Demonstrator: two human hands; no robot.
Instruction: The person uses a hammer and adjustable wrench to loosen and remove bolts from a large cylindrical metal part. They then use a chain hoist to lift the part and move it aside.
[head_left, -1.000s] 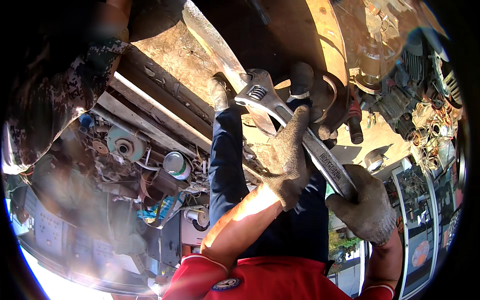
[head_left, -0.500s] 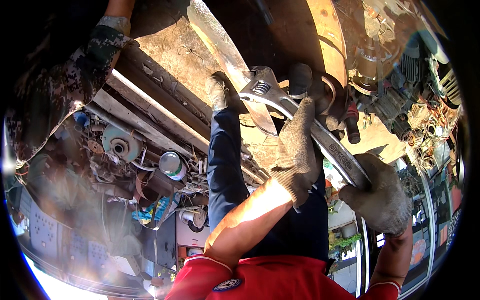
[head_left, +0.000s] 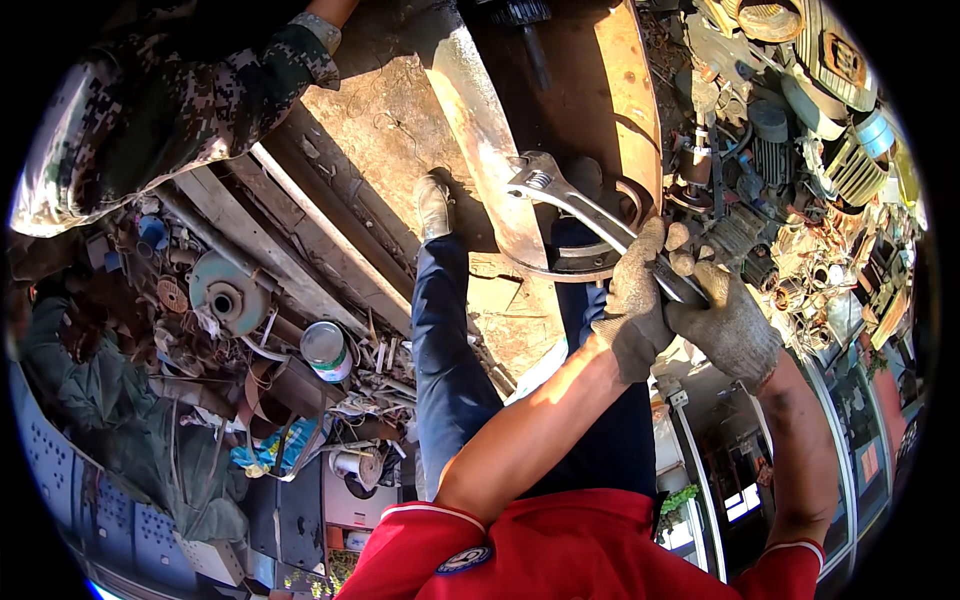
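A large steel adjustable wrench (head_left: 592, 213) slants across the middle, its jaw end pointing up and left. My left hand (head_left: 640, 300), in a grey-brown knit glove, is closed around the middle of the handle. Close beside it, my right hand (head_left: 732, 326), gloved too, grips the handle's lower end. Beyond the wrench stands a big rusty metal piece with a long pale side plate (head_left: 478, 125), a brown inner face and a curved lower rim (head_left: 565, 272). The wrench jaw lies over the inner edge of that plate; whether it touches, I cannot tell.
At upper left a person's camouflage sleeve (head_left: 215, 95) reaches in. Long steel beams (head_left: 330, 235) lie on the left, beside a can (head_left: 325, 347) and a greenish round machine part (head_left: 228, 292). Motor parts and scrap (head_left: 770, 165) are piled on the right. My shoe (head_left: 434, 205) rests on the dirt floor.
My right hand has come up and left, close to my left hand. The wrench has shifted slightly, and its head sits a little lower and further right. The view has shifted too.
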